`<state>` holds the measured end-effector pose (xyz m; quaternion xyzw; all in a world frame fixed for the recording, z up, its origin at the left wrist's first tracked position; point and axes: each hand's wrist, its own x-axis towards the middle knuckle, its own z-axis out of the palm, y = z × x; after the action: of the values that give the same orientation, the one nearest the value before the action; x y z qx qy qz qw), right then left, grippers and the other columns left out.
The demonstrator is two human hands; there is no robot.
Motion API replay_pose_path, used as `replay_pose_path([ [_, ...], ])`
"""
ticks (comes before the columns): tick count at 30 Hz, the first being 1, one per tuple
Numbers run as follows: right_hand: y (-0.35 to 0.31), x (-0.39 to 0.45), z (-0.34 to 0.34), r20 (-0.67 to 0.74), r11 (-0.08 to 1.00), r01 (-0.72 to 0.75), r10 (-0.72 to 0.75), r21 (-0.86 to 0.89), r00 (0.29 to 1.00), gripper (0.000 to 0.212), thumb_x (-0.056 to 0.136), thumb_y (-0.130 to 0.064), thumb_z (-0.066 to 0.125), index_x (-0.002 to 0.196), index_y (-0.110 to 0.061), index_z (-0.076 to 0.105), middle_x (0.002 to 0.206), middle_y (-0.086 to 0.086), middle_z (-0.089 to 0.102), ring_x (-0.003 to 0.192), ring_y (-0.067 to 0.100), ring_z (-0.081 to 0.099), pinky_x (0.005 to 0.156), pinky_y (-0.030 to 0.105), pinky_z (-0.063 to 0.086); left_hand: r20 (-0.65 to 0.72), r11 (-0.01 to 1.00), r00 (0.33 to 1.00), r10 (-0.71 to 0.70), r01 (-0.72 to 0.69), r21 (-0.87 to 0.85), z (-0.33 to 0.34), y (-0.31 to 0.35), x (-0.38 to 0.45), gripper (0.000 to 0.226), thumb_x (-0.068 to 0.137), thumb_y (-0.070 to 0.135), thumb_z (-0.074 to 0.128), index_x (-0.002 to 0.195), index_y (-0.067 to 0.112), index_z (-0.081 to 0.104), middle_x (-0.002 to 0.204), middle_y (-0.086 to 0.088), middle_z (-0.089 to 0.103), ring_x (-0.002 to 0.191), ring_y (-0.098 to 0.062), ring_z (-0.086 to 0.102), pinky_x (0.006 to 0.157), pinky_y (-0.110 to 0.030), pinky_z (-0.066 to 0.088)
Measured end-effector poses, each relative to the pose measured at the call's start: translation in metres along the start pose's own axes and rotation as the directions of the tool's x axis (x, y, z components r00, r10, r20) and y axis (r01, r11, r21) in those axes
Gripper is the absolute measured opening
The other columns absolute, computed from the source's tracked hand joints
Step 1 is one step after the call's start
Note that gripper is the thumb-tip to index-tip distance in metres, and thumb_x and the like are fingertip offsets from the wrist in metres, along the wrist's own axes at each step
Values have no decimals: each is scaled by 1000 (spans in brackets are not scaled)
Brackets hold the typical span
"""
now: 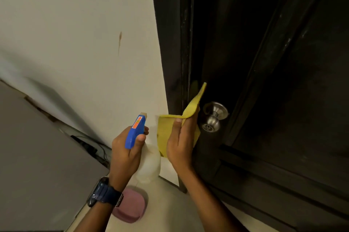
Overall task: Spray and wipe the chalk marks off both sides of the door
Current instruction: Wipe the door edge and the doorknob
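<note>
The left hand [126, 148] curls round the spray bottle [143, 148]; the right hand [181, 137] pinches the yellow cloth [170, 127] beside the dark door [264, 80] near its knob [213, 116]; faint whitish streaks suggest wiping remains

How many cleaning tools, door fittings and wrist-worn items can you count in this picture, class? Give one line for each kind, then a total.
Cleaning tools: 2, the spray bottle in the left hand and the yellow cloth in the right hand
Door fittings: 1, the metal doorknob
Wrist-worn items: 1, the watch
Total: 4
</note>
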<state>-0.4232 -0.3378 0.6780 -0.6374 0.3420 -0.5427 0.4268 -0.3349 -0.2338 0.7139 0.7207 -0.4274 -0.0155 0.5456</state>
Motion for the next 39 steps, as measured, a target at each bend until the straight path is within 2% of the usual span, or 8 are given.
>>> replay_pose_path([
  [6,65,-31,-6,57,956,-293,293,0,955,60,102,-31,38,154,-26,8,166,1,16,151,3,17,125,34,16,-39,999,998,-40,40,4,-3,0,-14,70,90,83,27,101,26,66,91,13,69,80,-12,66,71,-44,57],
  [11,54,-20,-14,128,844,-536,530,16,838,59,107,-26,38,156,-38,8,166,1,20,151,23,25,124,44,22,-51,998,997,-61,62,9,1,-2,-26,55,90,82,29,99,41,63,89,18,70,81,-9,67,70,-46,58],
  [18,-36,26,-10,28,994,-40,38,101,999,53,105,-34,35,151,-48,15,161,-3,28,145,6,33,119,29,30,-25,995,995,-99,99,14,9,-5,-32,49,89,84,30,97,46,60,87,19,70,83,-9,67,73,-47,58],
  [23,66,-23,-25,193,953,-295,304,-74,933,58,105,-37,40,153,-34,8,166,8,20,153,21,22,124,46,22,-24,998,998,-59,59,-4,12,2,-31,66,90,82,27,99,28,64,89,17,67,83,-9,65,70,-44,58],
  [30,87,-53,-108,301,582,-811,785,-60,541,51,102,-34,50,150,-19,41,148,6,47,131,27,50,110,37,38,78,1000,997,2,-1,-16,27,11,-38,59,90,83,28,99,35,62,87,15,68,83,-10,66,71,-22,54],
  [33,61,-57,-161,508,380,-908,754,179,416,34,107,-28,45,136,-15,55,128,8,66,106,17,69,90,35,55,188,999,982,13,-5,-40,45,15,-47,74,90,82,33,90,17,68,78,3,67,72,-18,64,66,-29,51],
  [36,44,-56,-203,615,67,-886,696,459,371,75,72,-24,91,136,-1,59,138,19,59,115,38,66,93,53,56,241,997,969,45,-29,-72,65,22,-53,44,93,77,40,85,39,62,74,13,62,65,-10,58,61,-22,45],
  [39,35,-47,-222,542,13,-837,756,548,367,66,59,-24,93,116,1,71,115,24,71,92,44,72,68,58,60,254,996,965,58,-39,-79,81,37,-51,30,93,75,40,86,52,59,75,25,59,68,0,57,64,-9,37],
])
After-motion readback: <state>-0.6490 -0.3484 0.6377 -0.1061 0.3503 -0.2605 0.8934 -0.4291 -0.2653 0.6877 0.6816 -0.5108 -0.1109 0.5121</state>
